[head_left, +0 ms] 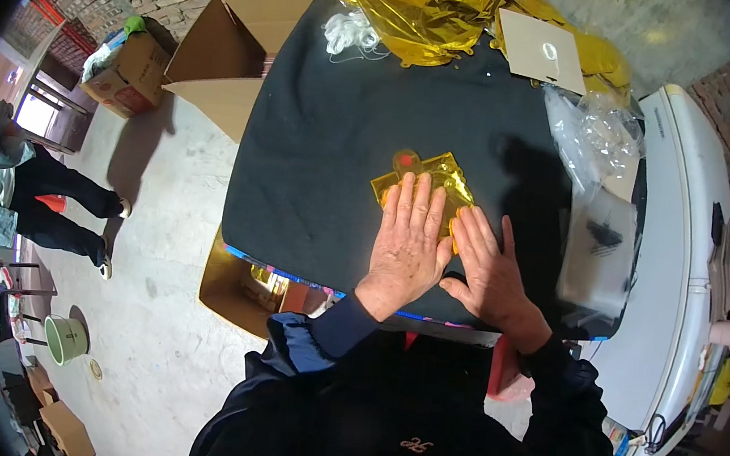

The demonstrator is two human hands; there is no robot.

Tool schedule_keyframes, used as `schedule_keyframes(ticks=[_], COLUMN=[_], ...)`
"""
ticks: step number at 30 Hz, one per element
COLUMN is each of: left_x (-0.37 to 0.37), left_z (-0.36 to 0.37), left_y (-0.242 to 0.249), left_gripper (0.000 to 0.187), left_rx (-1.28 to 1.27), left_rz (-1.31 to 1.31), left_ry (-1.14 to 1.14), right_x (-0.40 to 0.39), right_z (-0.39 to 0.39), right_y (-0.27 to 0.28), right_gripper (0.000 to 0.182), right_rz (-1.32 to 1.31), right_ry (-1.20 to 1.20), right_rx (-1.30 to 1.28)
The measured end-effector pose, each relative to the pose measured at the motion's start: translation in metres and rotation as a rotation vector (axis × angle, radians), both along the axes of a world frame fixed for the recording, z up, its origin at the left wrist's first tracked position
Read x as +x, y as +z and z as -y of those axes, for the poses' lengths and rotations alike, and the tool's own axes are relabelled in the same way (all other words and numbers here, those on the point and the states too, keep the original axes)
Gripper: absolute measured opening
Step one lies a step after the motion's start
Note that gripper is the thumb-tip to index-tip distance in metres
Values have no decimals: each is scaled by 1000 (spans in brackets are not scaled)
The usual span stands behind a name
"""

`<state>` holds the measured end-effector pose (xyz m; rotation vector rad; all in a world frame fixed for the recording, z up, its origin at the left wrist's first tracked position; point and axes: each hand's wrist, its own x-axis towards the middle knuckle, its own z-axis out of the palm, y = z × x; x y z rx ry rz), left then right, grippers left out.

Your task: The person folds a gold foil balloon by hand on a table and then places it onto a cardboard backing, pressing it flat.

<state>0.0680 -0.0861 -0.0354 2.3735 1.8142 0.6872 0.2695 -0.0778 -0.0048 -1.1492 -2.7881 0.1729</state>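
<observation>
A small piece of shiny gold foil (452, 170) lies on the black cloth of the table, with a round tab bearing a red spot at its upper left. My left hand (409, 238) is spread flat over the foil, palm down, and covers much of it. Beside it, my right hand (489, 265) rests with fingers stretched, their tips at the foil's lower right edge. Orange-yellow edges show by the fingers of both hands. What lies under the palms is hidden.
At the table's far side are a heap of gold foil (425, 19), white string (351, 34) and a beige card (543, 52). Clear plastic bags (596, 254) lie on the right. A cardboard box (223, 54) and a white freezer (673, 173) flank the table. Another person (55, 184) stands left.
</observation>
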Motion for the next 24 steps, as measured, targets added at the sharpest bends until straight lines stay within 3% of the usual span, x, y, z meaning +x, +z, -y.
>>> schedule_keyframes(ticks=[9, 16, 20, 21, 24], left_x=[-9, -26, -36, -39, -45], left_z=[-3, -17, -34, -38, -46], left_y=[4, -2, 1, 4, 27], left_gripper=[77, 79, 87, 98, 109], left_rx=[-82, 50, 71, 143, -33], left_rz=[-114, -128, -33, -35, 44], left_ry=[22, 46, 98, 94, 122], right_x=[2, 1, -1, -1, -1], right_z=[0, 1, 2, 2, 3], right_y=[-4, 0, 3, 4, 5], right_gripper=[93, 93, 93, 93, 93], right_rz=[-42, -43, -47, -48, -71], right_ry=[20, 10, 9, 7, 9], right_rx=[47, 34, 36, 36, 23])
